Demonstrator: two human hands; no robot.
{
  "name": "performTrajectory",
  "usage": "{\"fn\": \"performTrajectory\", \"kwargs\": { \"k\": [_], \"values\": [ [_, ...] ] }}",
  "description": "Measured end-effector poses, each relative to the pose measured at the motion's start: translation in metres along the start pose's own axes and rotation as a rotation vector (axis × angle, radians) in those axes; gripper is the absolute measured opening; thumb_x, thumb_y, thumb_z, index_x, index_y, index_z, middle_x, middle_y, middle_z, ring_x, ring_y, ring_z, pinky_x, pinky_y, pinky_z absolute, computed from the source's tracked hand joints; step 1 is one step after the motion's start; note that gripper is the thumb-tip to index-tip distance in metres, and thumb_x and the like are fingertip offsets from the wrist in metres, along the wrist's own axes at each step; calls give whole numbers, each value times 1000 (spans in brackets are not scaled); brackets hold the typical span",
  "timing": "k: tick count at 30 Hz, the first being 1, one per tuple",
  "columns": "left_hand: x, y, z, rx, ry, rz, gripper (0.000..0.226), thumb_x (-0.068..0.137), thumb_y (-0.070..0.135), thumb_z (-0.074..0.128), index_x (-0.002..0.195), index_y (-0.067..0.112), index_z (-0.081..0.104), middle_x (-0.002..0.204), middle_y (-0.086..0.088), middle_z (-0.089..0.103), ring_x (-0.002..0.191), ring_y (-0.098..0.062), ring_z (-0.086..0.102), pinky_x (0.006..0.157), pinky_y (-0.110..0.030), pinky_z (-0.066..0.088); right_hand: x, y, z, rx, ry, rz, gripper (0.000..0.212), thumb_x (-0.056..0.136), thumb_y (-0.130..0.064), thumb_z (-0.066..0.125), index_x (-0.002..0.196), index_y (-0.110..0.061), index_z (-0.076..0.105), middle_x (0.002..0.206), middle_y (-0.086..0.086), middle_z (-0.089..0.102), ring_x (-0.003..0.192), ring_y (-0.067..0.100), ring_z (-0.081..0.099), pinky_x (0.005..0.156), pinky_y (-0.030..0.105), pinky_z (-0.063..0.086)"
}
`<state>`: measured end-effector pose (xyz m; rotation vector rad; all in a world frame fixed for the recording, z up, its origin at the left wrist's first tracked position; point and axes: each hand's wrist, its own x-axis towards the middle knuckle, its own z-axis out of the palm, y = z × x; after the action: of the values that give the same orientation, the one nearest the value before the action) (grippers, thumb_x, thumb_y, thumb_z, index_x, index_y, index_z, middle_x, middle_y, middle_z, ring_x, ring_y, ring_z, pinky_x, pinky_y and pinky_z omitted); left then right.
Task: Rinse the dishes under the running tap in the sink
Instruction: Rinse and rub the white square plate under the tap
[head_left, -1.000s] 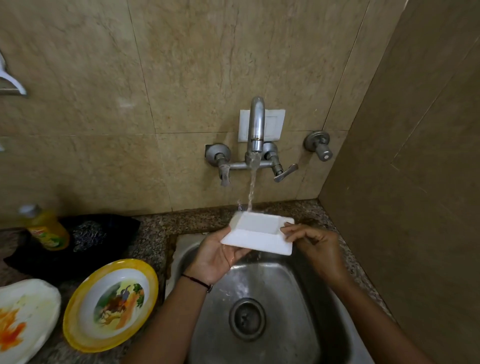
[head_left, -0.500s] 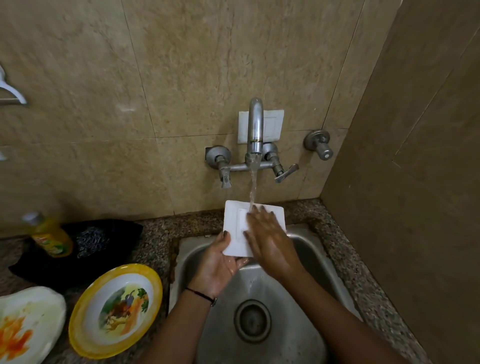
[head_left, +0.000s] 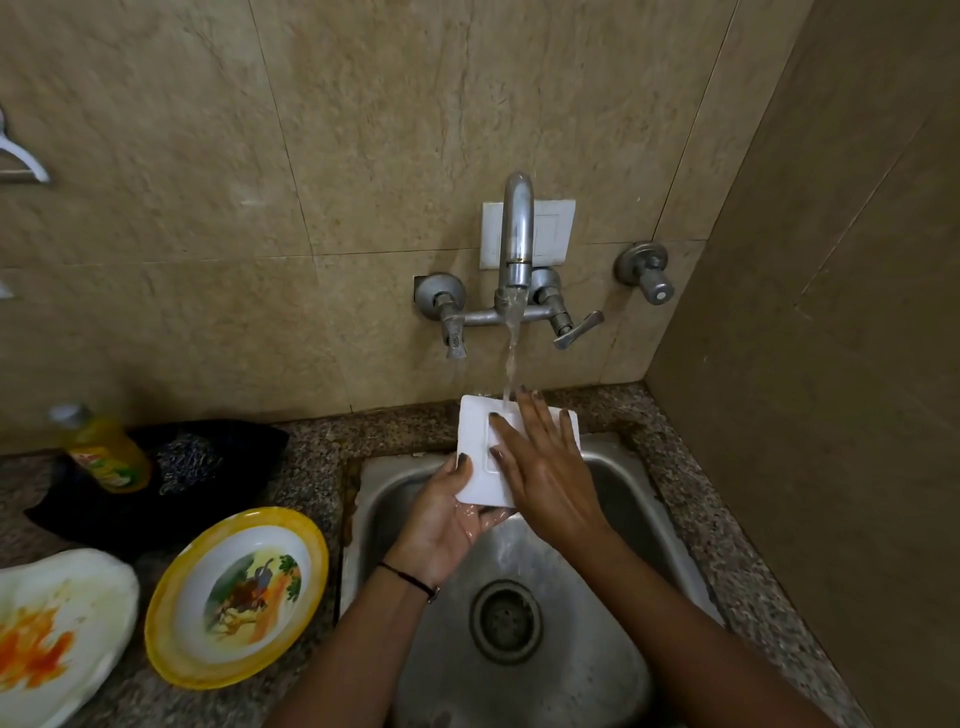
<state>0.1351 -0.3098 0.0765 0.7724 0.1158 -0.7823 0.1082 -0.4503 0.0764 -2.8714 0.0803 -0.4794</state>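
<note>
While tap (head_left: 517, 234) runs, bowl (head_left: 236, 597) flanks sink (head_left: 571, 691).

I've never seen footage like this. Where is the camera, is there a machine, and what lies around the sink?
There is no machine: these are a person's two bare hands. The single picture comes from a wide-angle camera worn on the person's head, looking forward and down, so the arms enter from the bottom. The left hand holds a white square dish from beneath, thumb on its edge, under water running from the tap. The right hand lies flat on the dish. Below is a steel sink. On the stone counter to the left lie a yellow-rimmed bowl, a white plate with orange stains, a yellow bottle and a dark cloth.
</note>
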Motion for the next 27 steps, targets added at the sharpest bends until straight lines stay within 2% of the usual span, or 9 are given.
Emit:
{"fn": "performTrajectory", "kwargs": {
  "k": [2,6,10,12,15,18,21,23,27],
  "values": [
    [0,2,1,-2,5,3,36,98,19,45,133,12,52,128,-17,63,114,-33,61,85,-47,57,-2,-5,3,60,-28,41,59,95,-49,8,147,-27,27,159,7,6,147,18,-1,120,41,-2],
    [-2,4,-2,0,0,5,36,99,18,44,134,11,52,130,-18,61,112,-30,61,82,-44,58,-2,-11,7,172,-34,-1,57,97,-44,16,149,-21,21,159,4,11,144,6,-4,119,36,-8],
    [-1,3,-7,-41,23,17,38,98,17,45,135,6,51,130,-21,60,120,-36,57,96,-51,49,11,1,0,97,42,-148,48,100,-33,29,144,-17,35,152,2,33,143,11,20,120,41,8],
    [0,3,-9,-73,31,37,38,98,16,45,135,6,50,129,-20,61,121,-36,57,93,-50,52,17,10,-2,98,96,-38,48,100,-35,28,144,-18,35,150,2,38,142,16,27,119,43,14],
    [1,0,-10,-103,28,69,43,96,19,46,138,8,47,132,-18,60,122,-34,56,82,-44,59,16,7,1,260,130,186,51,98,-36,27,144,-17,34,152,4,34,143,17,22,118,41,18],
    [1,-7,-8,-134,33,94,41,100,23,41,138,9,47,134,-18,58,123,-33,56,86,-44,58,3,-5,10,422,237,322,52,98,-37,30,145,-14,32,152,5,32,142,16,25,116,35,23],
    [3,-11,-10,-204,71,123,38,100,25,41,134,11,52,128,-15,63,114,-29,62,85,-41,58,-9,-11,10,665,255,497,45,98,-40,37,138,-18,38,133,0,51,120,12,51,92,22,46],
    [6,-11,-15,-217,109,131,38,100,26,41,133,12,52,125,-14,65,112,-28,63,83,-41,59,-10,-12,2,975,181,594,38,97,-36,43,132,-21,44,118,-5,57,101,2,57,73,11,46],
    [9,-11,-23,-158,137,92,40,102,34,37,134,16,52,113,-11,71,110,-29,62,87,-47,55,4,2,-18,1062,93,642,22,99,-22,43,115,-20,59,114,3,64,95,12,60,85,33,52]
  ]
}}
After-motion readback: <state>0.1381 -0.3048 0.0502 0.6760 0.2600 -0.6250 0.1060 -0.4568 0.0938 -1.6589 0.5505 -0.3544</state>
